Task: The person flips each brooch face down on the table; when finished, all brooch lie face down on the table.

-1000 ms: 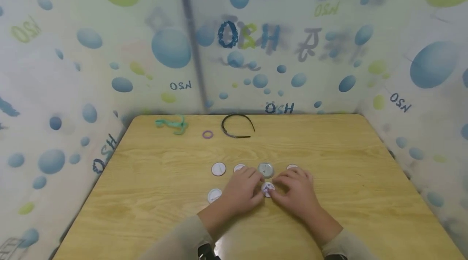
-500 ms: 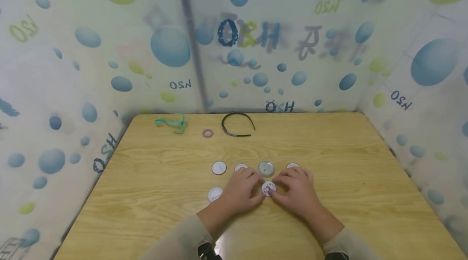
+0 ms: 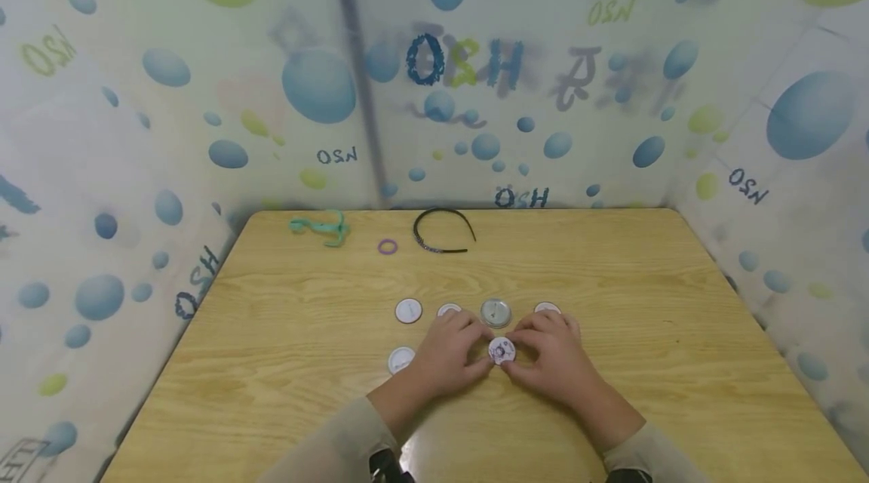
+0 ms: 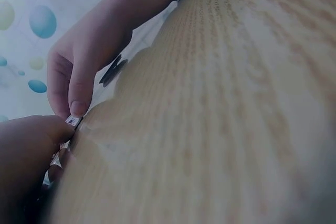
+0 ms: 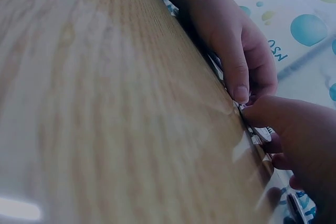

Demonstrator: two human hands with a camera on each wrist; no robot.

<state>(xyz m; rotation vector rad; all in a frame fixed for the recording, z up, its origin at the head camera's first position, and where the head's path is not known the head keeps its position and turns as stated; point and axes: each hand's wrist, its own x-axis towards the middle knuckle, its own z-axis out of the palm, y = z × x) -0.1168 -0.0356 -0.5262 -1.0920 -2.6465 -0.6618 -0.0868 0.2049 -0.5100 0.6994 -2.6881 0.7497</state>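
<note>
A small round pin badge (image 3: 502, 351), white with a dark drawing on its face, lies on the table between the two hands in the head view. My left hand (image 3: 449, 355) holds its left edge between bent fingers and thumb. On the opposite side, the right hand (image 3: 553, 358) pinches the same badge, thumb at the lower edge. Just beyond it sits a larger silver-backed badge (image 3: 495, 312). In the left wrist view the badge (image 4: 73, 120) shows only as a thin rim by the thumbs; the right wrist view shows part of it behind the right thumb.
More round badges lie around: a white one (image 3: 409, 310), one (image 3: 400, 359) beside the left wrist, and two partly covered by the hands. Farther back on the wooden table (image 3: 305, 392) are a green claw clip-like piece (image 3: 322, 228), a purple ring (image 3: 388, 247) and a black headband (image 3: 424, 240).
The right thumb has slid from the badge's face down to its lower edge, so more of the drawing shows. Both hands otherwise stay in nearly the same place.
</note>
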